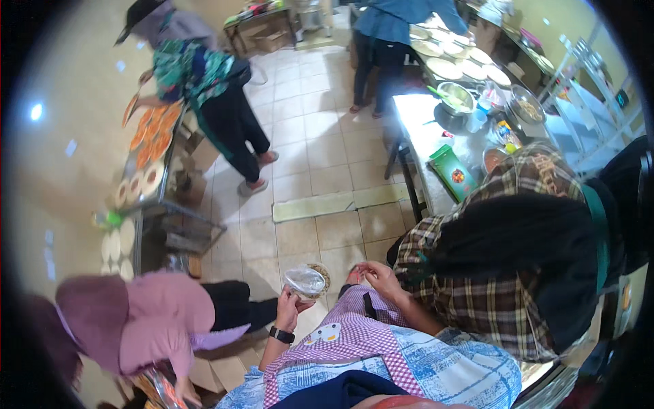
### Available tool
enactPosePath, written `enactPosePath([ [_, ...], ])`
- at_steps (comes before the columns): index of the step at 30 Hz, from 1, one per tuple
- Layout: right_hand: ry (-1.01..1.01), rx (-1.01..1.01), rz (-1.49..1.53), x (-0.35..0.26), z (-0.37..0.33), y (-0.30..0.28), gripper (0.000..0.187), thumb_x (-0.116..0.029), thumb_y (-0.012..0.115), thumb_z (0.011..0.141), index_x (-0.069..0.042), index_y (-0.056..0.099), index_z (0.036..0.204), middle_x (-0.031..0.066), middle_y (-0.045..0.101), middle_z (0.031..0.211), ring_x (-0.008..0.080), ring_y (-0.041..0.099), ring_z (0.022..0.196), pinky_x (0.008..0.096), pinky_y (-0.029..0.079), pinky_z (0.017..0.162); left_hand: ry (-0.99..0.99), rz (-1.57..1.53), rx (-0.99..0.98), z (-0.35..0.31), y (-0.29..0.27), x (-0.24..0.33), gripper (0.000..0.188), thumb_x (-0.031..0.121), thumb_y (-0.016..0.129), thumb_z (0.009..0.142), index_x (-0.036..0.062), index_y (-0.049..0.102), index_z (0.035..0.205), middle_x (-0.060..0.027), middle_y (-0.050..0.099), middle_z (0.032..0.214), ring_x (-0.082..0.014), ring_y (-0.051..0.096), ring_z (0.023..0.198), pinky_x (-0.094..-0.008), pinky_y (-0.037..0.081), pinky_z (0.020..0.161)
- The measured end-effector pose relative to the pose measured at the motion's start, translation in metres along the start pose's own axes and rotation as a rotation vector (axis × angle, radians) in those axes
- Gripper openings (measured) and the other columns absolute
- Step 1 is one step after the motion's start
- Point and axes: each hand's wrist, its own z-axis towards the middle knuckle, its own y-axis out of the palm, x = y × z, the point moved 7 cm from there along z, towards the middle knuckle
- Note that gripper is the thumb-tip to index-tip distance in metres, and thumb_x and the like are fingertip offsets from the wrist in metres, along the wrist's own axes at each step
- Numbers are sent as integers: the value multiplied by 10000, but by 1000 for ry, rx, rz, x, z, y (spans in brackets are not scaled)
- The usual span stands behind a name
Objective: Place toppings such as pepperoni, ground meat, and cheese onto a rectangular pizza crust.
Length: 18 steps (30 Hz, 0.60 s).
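Note:
My left hand (289, 311), with a dark watch at its wrist, is closed on a rounded clear plastic container (305, 281) in front of my apron. Light glints off its top, and small brownish bits show along its far right side. My right hand (381, 279) is a little to the right, apart from the container. Its fingers are curled together near the tips; whatever they hold, if anything, is too small to make out.
A person in plaid (470, 300) stands close on my right by a metal table (424, 136) with bowls and a green box (452, 173). A person in pink (163, 313) bends at my left. Farther left, another person (194, 78) works over a table of orange-topped rounds (151, 133).

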Motion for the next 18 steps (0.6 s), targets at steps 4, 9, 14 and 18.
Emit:
enactPosePath([
  [4,150,157,118,17,26,-28,246,-55,512,805,-45,598,1035,128,626,923,203,616,844,286,483,737,-89,63,-109,67,44,36,518,-48,345,775,65,309,1279,-114,514,1103,-244,603,881,-355,562,699],
  [9,260,369,77,29,52,-65,248,-55,499,795,-47,607,1017,115,622,926,183,616,841,275,481,736,-120,252,-297,174,107,80,513,-30,373,754,52,332,1260,-89,532,1003,-142,575,735,-375,557,721],
  [14,407,484,153,46,69,-83,239,-60,492,835,-40,584,1055,76,631,940,135,596,890,249,457,785,-176,410,-447,255,202,114,466,-8,380,795,59,351,1255,-89,504,1104,-131,576,803,-319,558,719],
  [18,503,604,205,43,91,-104,240,-68,478,849,-42,580,1065,69,628,944,127,587,879,245,453,778,-220,458,-641,307,282,120,495,-29,366,795,66,333,1280,-84,478,1170,-173,579,915,-310,555,727],
])
